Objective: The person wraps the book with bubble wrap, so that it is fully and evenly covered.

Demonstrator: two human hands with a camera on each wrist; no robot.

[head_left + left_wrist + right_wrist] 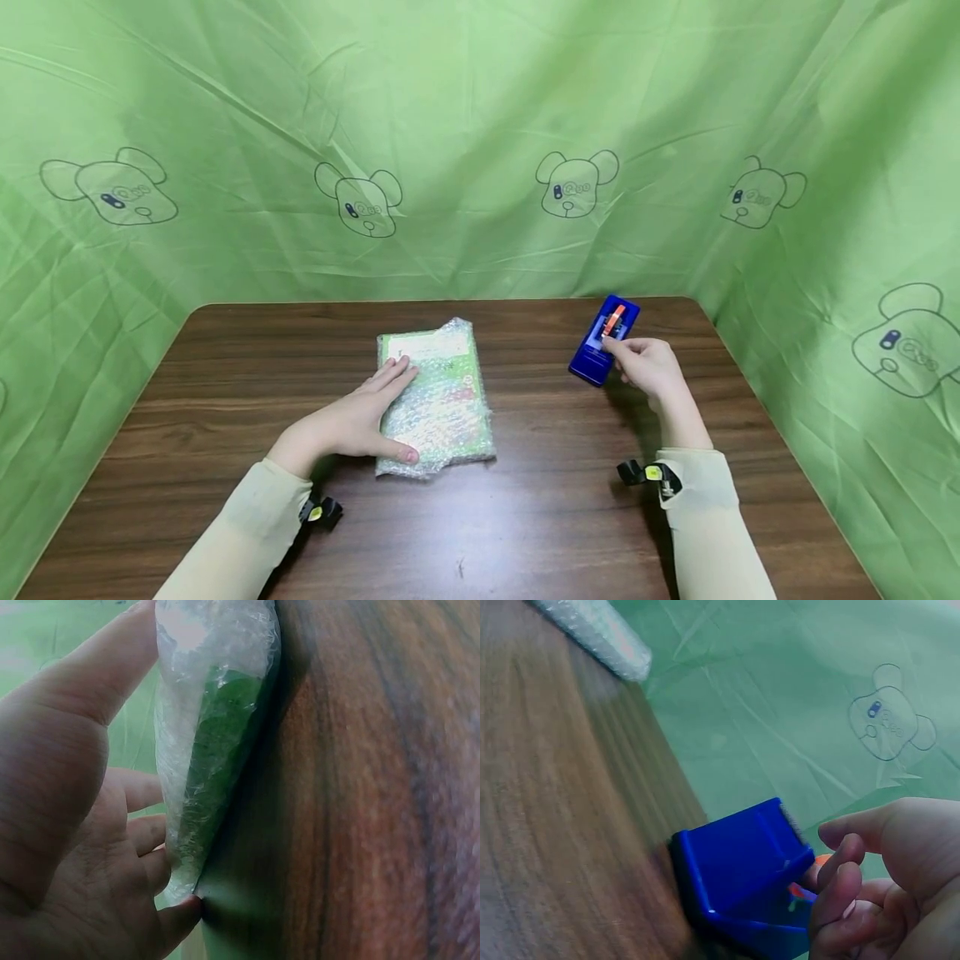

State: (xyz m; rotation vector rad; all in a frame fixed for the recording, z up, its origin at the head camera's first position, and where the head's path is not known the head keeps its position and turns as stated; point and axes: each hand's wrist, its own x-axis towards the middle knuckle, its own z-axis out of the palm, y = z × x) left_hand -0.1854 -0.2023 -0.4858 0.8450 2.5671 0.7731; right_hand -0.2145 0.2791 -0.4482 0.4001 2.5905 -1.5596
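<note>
A green book or booklet in bubble wrap lies on the table left of centre. My left hand rests over its left side with fingers and thumb spread; the left wrist view shows the wrap's edge beside the palm. To the right stands a blue tape dispenser, with an orange part in its middle and a serrated edge. My right hand has its fingertips at the dispenser, fingers bent near that edge. Whether it pinches any tape cannot be made out.
The brown wooden table reaches back to a green cloth that hangs behind and at both sides, printed with mouse-like heads. A small black camera is strapped at each wrist, over pale sleeves.
</note>
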